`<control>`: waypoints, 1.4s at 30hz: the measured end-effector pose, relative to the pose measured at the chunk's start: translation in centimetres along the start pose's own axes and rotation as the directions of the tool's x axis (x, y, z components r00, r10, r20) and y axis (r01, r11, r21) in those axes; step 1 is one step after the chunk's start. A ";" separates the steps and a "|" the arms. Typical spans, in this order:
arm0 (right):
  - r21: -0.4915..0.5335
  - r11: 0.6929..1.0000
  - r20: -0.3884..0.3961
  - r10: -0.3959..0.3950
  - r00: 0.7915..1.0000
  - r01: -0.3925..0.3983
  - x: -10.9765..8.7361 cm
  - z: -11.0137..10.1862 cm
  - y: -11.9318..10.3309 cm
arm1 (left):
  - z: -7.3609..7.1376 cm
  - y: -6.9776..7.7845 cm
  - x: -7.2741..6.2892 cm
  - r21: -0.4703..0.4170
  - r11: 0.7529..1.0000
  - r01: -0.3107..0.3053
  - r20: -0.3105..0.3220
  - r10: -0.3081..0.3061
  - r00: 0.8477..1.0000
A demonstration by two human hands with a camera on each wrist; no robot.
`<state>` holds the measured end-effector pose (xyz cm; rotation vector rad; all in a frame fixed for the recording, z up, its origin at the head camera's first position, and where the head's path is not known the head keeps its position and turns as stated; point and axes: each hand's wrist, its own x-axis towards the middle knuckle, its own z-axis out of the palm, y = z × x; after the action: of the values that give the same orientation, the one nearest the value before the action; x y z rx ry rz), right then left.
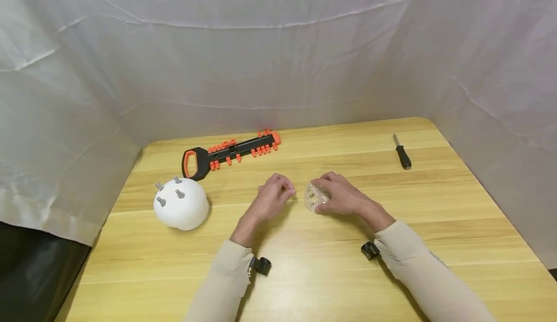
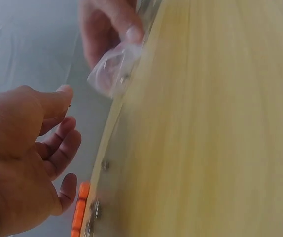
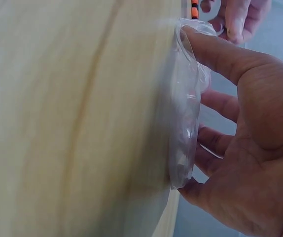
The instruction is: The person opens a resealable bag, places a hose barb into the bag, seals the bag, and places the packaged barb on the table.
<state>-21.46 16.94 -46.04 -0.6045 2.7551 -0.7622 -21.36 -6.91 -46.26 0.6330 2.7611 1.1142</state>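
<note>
My right hand [image 1: 341, 195] holds a crumpled clear plastic bag [image 3: 186, 113] close over the table, its thumb on the near side and fingers behind. Small metallic pieces show through the plastic in the head view. To the left of the bag, my left hand [image 1: 274, 196] has thumb and index fingertips together, its other fingers loosely bent. In the left wrist view a tiny dark piece [image 2: 69, 105] shows at those fingertips; I cannot tell what it is. A white rounded body [image 1: 184, 211] with several grey bolts pointing up stands left of the left hand.
A black bar [image 1: 243, 147] with an orange-lined handle and orange clips along both sides lies at the back left. On the right is a black-handled screwdriver [image 1: 403, 157]. Pale sheeting [image 1: 278, 61] hangs behind and beside the wooden table [image 1: 304, 273].
</note>
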 end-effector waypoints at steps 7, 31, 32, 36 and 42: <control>-0.011 1.000 0.011 -0.005 1.000 0.005 0.1 0.4 -0.2 | 1.9 1.6 1.3 0.047 0.999 -0.011 0.055 0.008 0.998; -0.025 1.000 0.007 -0.001 1.000 0.002 0.1 0.1 -0.2 | 2.4 2.5 1.7 0.114 0.993 0.008 0.042 -0.013 0.999; -0.026 1.000 0.007 0.001 1.000 -0.001 0.1 0.1 -0.2 | 2.2 2.4 1.6 0.113 0.994 0.011 0.037 -0.015 0.999; -0.020 1.000 0.006 0.003 1.000 -0.003 0.1 0.1 -0.1 | 1.3 1.7 1.0 0.110 0.994 0.024 0.020 -0.027 0.999; -0.012 1.000 0.002 0.010 1.000 -0.010 0.0 0.0 0.1 | 0.0 0.3 0.1 0.118 0.992 0.051 0.017 -0.053 0.998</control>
<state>-21.45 17.02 -46.08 -0.5936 2.7612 -0.7426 -21.34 -6.63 -46.03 0.5768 2.8251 0.9359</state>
